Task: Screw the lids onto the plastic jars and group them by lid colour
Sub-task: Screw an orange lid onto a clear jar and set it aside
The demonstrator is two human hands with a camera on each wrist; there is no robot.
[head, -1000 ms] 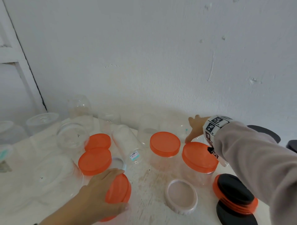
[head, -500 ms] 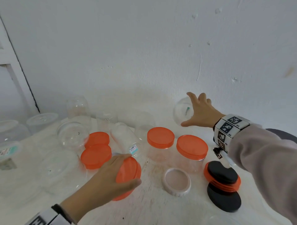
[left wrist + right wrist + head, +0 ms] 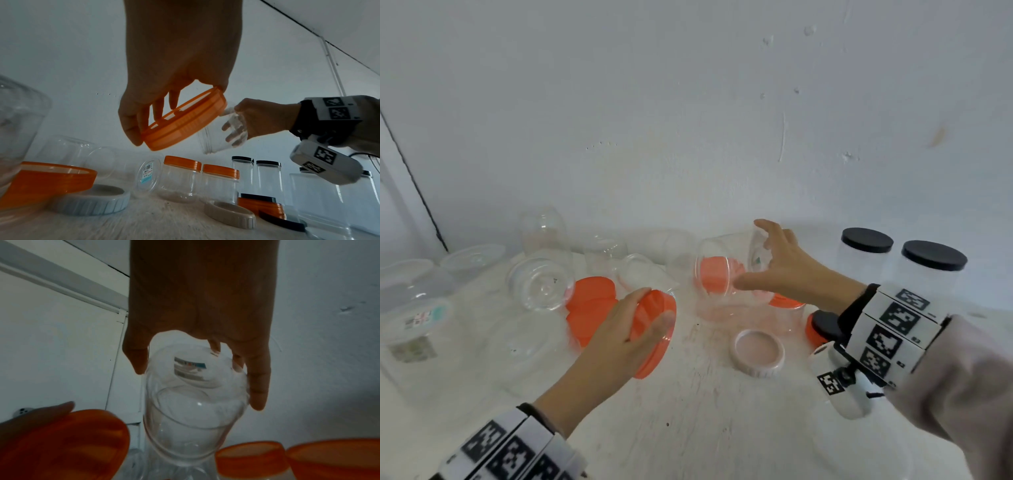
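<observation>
The right hand is gripping a clear jar by its base, mouth facing left toward the orange lid the left hand is clasping just beside it.

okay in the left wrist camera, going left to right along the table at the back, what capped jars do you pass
Two orange-lidded jars first →, then two taller black-lidded jars →.

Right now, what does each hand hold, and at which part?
Left hand: round orange plastic lid, by its rim. Right hand: clear plastic jar, around its base end.
</observation>
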